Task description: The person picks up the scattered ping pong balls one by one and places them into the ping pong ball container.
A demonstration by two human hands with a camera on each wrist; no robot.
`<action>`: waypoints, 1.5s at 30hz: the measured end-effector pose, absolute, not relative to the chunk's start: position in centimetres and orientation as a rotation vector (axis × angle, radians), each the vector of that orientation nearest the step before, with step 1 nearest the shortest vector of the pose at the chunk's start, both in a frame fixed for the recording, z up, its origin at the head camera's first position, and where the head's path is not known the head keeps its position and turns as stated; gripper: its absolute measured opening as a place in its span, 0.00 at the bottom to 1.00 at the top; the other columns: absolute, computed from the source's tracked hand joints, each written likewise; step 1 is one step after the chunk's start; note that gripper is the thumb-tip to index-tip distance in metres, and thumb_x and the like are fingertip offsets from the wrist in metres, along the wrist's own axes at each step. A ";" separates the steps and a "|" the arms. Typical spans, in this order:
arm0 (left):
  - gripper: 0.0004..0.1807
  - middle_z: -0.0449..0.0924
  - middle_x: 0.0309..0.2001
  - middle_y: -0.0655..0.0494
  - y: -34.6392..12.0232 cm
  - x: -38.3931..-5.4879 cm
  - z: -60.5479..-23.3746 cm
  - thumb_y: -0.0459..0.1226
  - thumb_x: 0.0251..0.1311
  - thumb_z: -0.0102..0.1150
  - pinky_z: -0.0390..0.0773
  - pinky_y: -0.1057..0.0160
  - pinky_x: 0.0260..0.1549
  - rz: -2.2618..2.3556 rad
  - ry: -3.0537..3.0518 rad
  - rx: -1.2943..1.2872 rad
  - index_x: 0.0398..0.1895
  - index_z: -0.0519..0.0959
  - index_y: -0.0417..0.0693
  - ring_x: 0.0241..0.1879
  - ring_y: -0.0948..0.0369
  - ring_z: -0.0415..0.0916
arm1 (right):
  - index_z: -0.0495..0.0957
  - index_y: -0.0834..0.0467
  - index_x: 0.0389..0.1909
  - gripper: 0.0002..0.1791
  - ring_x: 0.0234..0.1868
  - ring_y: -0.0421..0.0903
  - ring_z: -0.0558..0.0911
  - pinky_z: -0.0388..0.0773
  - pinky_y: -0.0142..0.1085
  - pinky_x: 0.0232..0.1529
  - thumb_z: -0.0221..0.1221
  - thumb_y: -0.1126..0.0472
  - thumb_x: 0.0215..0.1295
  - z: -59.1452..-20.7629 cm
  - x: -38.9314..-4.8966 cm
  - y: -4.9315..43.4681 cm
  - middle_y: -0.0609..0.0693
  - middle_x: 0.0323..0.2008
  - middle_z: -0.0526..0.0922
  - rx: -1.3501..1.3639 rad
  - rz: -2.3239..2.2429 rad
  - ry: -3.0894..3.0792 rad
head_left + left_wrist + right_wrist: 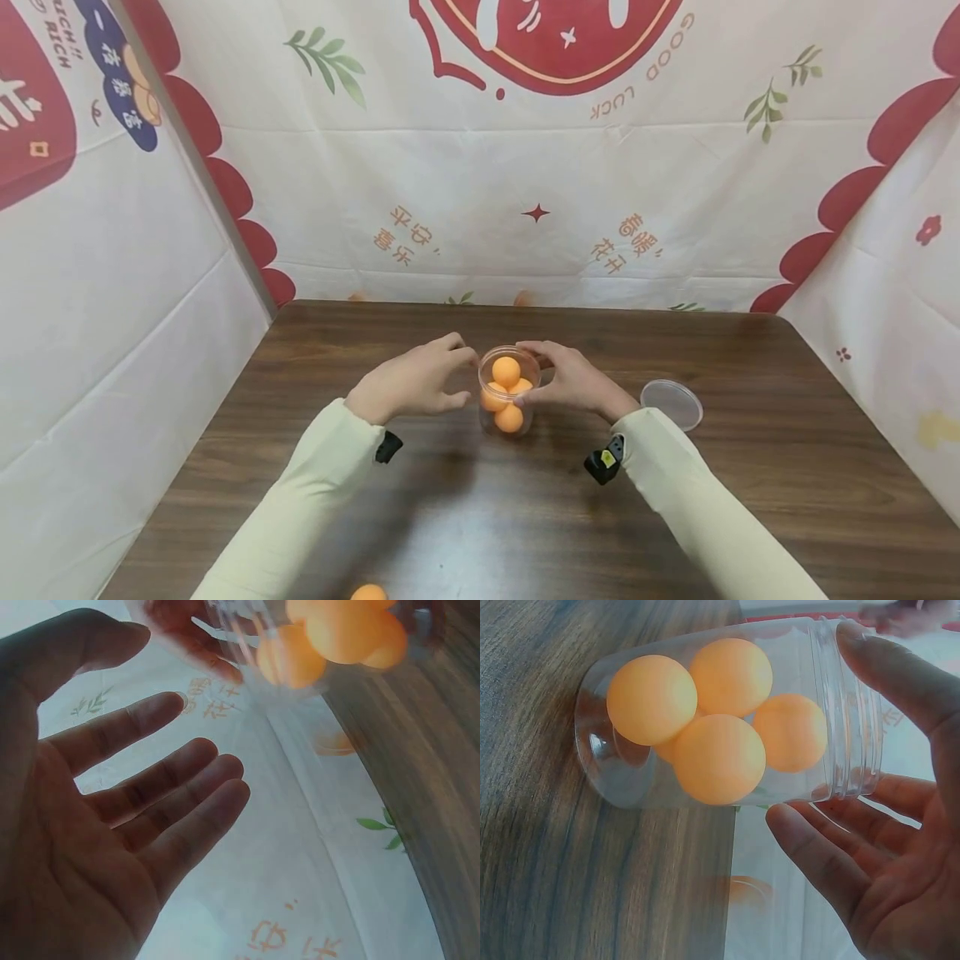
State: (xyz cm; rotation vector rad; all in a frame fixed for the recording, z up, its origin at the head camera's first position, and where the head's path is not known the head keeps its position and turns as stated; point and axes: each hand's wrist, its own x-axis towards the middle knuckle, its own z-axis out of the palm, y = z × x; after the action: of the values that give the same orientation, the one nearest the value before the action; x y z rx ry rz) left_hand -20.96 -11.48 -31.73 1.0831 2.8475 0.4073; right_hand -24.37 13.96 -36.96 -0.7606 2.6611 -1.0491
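Observation:
A clear plastic jar (795,656) with a threaded neck stands on the table, its top uncovered. Several orange balls (509,418), like table tennis balls, are heaped inside it. My right hand (568,379) holds the jar by its neck, thumb on the near side and fingers round the back. To the left of the jar is my left hand (416,379), its fingers spread and slightly bent toward the wall. In the left wrist view its palm (75,847) shows bare, with the jar beyond the fingertips.
A round clear lid (672,404) lies on the brown wooden table (750,500), right of the right wrist. Another orange ball (369,592) sits at the near edge of the head view. Printed white cloth (480,183) hangs behind the table and along both sides.

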 end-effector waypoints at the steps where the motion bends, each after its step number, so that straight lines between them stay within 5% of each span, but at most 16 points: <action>1: 0.19 0.72 0.44 0.54 -11.8 -20.7 -31.9 0.39 0.55 0.63 0.76 0.61 0.41 0.407 2.852 1.080 0.51 0.77 0.47 0.38 0.61 0.74 | 0.62 0.59 0.68 0.48 0.57 0.54 0.76 0.74 0.50 0.54 0.72 0.48 0.48 -37.0 -24.4 13.9 0.57 0.60 0.74 -0.762 -1.045 2.663; 45: 0.31 0.69 0.42 0.60 -16.2 -9.4 -38.0 0.51 0.48 0.68 0.70 0.70 0.29 0.380 2.634 0.926 0.56 0.73 0.52 0.31 0.70 0.63 | 0.62 0.60 0.69 0.48 0.57 0.55 0.76 0.73 0.52 0.55 0.72 0.48 0.48 -37.1 -24.3 14.1 0.58 0.61 0.72 -0.748 -1.053 2.663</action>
State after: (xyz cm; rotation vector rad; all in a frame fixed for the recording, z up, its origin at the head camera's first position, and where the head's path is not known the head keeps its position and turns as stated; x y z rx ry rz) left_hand -9.38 -16.24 -37.99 0.9261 2.6342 0.3804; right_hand -24.27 14.07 -37.06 -0.7476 2.6631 -1.0527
